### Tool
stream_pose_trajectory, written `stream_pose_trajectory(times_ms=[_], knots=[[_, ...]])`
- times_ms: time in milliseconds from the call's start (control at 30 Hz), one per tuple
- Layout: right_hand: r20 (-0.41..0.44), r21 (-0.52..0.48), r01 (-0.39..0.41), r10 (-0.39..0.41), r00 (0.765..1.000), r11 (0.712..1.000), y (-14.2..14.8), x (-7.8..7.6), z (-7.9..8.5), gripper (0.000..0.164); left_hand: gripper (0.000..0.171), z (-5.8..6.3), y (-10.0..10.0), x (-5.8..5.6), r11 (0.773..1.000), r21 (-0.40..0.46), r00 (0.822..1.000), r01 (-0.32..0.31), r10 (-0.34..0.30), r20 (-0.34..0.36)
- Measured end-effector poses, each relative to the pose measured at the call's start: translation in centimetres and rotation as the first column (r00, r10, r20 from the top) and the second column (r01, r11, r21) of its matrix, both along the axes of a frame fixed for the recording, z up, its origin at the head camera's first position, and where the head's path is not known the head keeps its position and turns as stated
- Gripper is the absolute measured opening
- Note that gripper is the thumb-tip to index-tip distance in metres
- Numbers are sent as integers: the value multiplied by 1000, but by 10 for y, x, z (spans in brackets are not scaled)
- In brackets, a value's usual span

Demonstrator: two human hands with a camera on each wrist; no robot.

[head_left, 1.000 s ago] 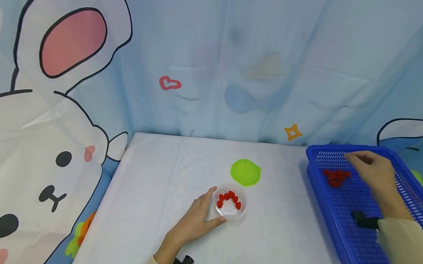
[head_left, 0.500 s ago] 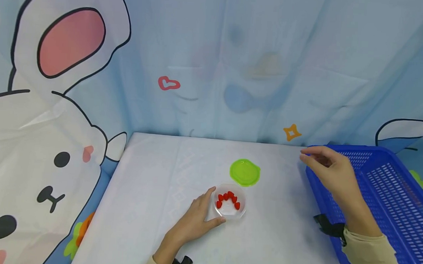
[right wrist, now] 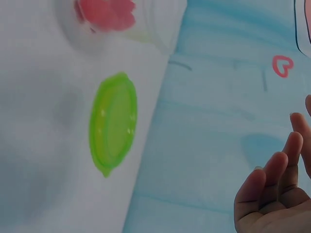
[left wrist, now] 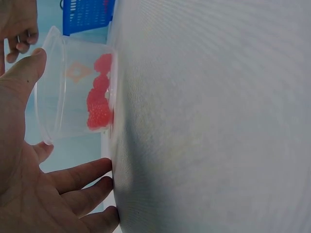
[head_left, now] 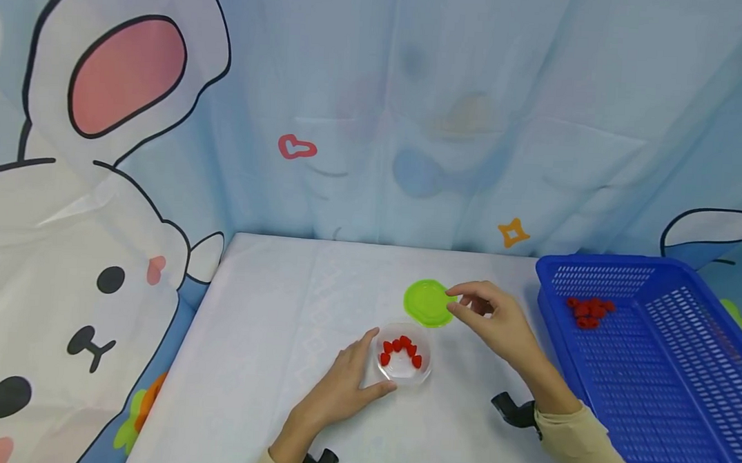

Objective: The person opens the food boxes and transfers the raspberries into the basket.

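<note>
The widest thing before me is the pale blue printed curtain [head_left: 366,65], hanging as a backdrop behind the table [head_left: 269,296], whose white cloth gives my work a plain, flat ground. At my right is the blue basket [head_left: 650,382], placed, I judge, so that my right arm can reach its open top easily.

My left hand [head_left: 339,385] grips the clear cup [left wrist: 73,116] lightly, thumb and index finger on opposite sides of the rim, the other three fingertips resting on the cloth. That hold looks meant to steady the cup without covering its mouth. My right hand [head_left: 498,320] hangs above the table near the lid, thumb and index finger bent close together; I see nothing between them, but I cannot tell whether something small is hidden there.

The cup stands upright with its mouth open to me. Just beyond it the green lid [head_left: 426,303] lies flat, off the cup and out of the way.

Inside the basket, near its far left corner, a red cluster [head_left: 588,313] sits heaped together. Smallest are the six red strawberry pieces [left wrist: 99,97] on the cup's floor, lying in an arc toward its far side.
</note>
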State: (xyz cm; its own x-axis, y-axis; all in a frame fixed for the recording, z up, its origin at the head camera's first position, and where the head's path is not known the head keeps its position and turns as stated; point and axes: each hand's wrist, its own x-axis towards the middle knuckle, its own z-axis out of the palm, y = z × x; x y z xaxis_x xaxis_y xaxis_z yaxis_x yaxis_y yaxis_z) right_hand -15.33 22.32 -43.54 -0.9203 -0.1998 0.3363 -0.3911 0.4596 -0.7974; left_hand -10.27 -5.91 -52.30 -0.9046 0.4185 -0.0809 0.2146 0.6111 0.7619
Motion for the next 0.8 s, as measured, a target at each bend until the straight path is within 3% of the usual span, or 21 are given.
stream_pose_trajectory(times_ms=[267, 533, 667, 800], knots=[[103, 79, -66, 58, 993, 995, -20, -2, -30, 22, 96, 0, 0, 0, 1000, -4, 1000, -4, 5, 5], [202, 102, -163, 139, 969, 981, -42, -9, -62, 14, 96, 0, -2, 1, 1000, -7, 1000, 7, -7, -16], [188, 116, -181, 157, 969, 977, -51, -15, -73, 11, 96, 0, -3, 1, 1000, -4, 999, 16, -16, -38], [120, 211, -191, 169, 978, 959, -58, -18, -76, 13, 95, 1, -3, 0, 1000, 4, 998, 24, -23, -54]])
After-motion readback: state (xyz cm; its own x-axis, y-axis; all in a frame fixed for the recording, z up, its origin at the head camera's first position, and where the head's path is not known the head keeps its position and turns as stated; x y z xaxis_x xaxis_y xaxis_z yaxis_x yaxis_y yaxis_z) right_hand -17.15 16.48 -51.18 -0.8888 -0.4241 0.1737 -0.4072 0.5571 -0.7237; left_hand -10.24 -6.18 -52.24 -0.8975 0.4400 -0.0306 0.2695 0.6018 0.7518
